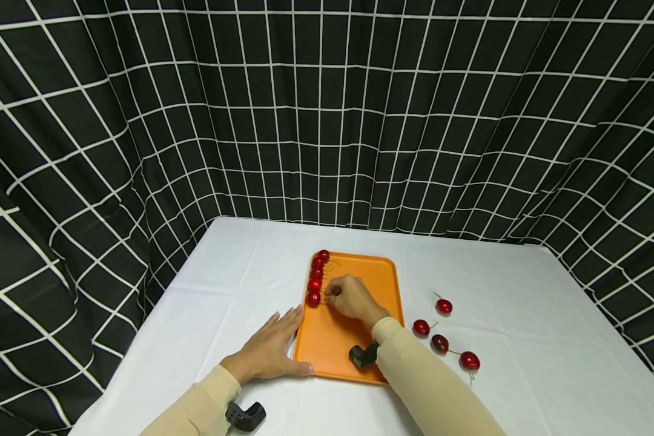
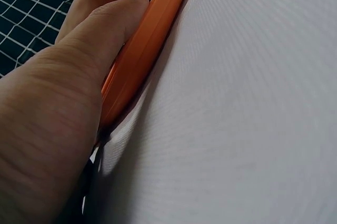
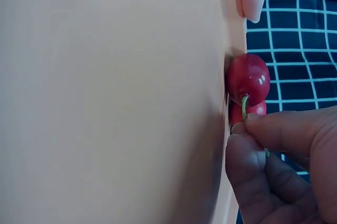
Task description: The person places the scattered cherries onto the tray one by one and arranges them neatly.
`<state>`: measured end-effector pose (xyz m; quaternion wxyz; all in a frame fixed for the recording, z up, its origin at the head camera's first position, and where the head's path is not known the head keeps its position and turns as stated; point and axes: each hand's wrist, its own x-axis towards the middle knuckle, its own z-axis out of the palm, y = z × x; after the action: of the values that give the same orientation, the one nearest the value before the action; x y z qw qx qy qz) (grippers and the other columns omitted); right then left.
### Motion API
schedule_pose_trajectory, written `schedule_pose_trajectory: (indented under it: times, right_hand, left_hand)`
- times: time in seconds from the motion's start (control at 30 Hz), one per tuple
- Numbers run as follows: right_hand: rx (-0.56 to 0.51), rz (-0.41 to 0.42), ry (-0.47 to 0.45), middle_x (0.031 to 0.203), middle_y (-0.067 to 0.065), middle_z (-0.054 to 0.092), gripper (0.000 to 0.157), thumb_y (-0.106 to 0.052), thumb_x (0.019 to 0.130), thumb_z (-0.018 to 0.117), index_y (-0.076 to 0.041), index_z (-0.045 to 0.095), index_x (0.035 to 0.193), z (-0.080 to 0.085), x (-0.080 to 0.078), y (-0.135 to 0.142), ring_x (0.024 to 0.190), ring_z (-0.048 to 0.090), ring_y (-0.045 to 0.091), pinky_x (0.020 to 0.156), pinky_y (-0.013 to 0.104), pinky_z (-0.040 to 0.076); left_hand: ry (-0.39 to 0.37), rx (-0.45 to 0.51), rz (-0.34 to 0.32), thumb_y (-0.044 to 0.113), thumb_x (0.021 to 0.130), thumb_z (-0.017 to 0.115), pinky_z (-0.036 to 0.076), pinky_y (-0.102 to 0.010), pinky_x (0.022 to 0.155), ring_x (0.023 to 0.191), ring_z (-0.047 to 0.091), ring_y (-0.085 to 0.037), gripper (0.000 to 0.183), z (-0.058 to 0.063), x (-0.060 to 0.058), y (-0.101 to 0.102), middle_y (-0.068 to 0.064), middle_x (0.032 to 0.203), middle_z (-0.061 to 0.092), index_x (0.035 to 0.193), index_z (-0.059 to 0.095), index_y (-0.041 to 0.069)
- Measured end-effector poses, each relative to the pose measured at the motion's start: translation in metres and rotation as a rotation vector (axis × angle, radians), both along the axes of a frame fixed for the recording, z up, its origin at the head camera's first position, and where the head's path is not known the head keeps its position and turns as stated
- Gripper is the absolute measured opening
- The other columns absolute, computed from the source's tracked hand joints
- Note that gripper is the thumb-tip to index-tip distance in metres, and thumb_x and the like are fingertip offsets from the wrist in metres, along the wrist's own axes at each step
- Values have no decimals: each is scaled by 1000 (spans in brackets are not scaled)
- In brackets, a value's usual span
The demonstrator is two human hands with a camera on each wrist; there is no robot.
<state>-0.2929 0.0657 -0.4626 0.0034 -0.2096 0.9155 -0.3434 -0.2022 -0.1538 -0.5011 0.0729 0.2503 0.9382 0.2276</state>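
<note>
My right hand [image 1: 354, 300] is over the orange tray [image 1: 327, 351], pinching the thin green stem of a red cherry [image 1: 313, 299] between thumb and fingertips. In the right wrist view that cherry [image 3: 249, 79] lies against the tray's side rim, with another cherry partly hidden behind it. Several more red cherries [image 1: 317, 274] line the tray's left edge up to the far corner, their stems pointing inward. My left hand [image 1: 272, 348] rests by the near left corner, fingers extended along the left side. Its thumb [image 2: 113, 29] lies against the tray's outer wall [image 2: 139, 52] in the left wrist view.
On the white tablecloth [image 1: 523, 303], right of the tray, lie several loose cherries with stems, among them a dark one [image 1: 439, 344] and a bright red one [image 1: 470, 361]. A black curtain with a white grid [image 1: 338, 121] hangs behind and along both sides.
</note>
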Motion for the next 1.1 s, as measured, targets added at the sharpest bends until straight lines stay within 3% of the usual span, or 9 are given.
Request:
schedule_pose_trajectory:
  times: [0.37, 0.63, 0.77, 0.9, 1.1]
  right_hand:
    - [-5, -24, -16, 68, -7, 62, 8, -6, 83, 73, -11, 71, 78, -2, -1, 1, 60, 56, 10, 58, 24, 51]
    - [-81, -61, -78, 70, -4, 62, 5, -12, 86, 73, -10, 71, 82, 0, 3, 8, 54, 60, 11, 55, 25, 52]
    - [-113, -103, -63, 75, -5, 63, 5, -15, 87, 72, -10, 72, 86, 5, 8, 20, 58, 59, 12, 54, 26, 50]
    - [-171, -139, -38, 79, -4, 64, 4, -16, 87, 72, -12, 73, 89, 20, 18, 37, 62, 56, 17, 52, 27, 49]
    - [-397, -146, -35, 78, 8, 65, 11, -13, 89, 70, -4, 71, 95, 54, 40, 74, 61, 59, 31, 53, 32, 54]
  left_hand:
    - [5, -4, -4, 86, 66, 56, 1, -36, 116, 144, 9, -13, 124, -1, -2, 1, 4, 159, 10, 155, 17, 9]
    - [8, -5, 0, 84, 66, 57, 2, -36, 117, 144, 10, -14, 123, -1, 0, 1, 3, 160, 10, 155, 18, 8]
    - [12, -6, -3, 84, 67, 57, 1, -35, 116, 144, 10, -14, 123, -1, 1, 2, 4, 159, 10, 155, 17, 8]
    - [18, 2, -5, 83, 67, 58, 1, -35, 116, 144, 10, -13, 122, 0, 1, 4, 3, 159, 10, 155, 17, 8]
    - [21, 10, -3, 81, 67, 60, 1, -34, 116, 144, 10, -13, 122, 2, 1, 2, 2, 159, 11, 154, 18, 7]
